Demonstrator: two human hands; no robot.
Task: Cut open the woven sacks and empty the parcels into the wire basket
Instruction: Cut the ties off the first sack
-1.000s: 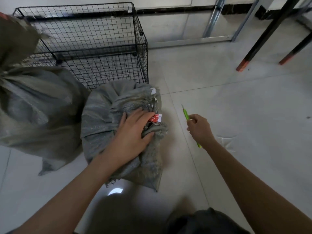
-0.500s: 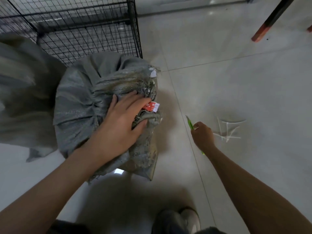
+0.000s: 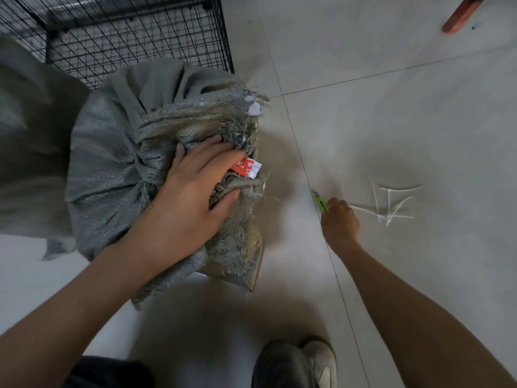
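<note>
Smooth tiled floor (image 3: 391,121) | my left hand (image 3: 193,197) grips frayed woven sack (image 3: 112,152), 9 o'clock | right hand (image 3: 340,222) clutches slim green cutter (image 3: 321,203)

The wire basket (image 3: 140,37) runs off the frame's upper left. The far-left sack (image 3: 28,135) is blurred and cut off. The left hand (image 3: 193,197) covers the gathered neck of the middle sack (image 3: 112,163); the right hand (image 3: 340,224) hides most of the green knife (image 3: 321,203).
</note>
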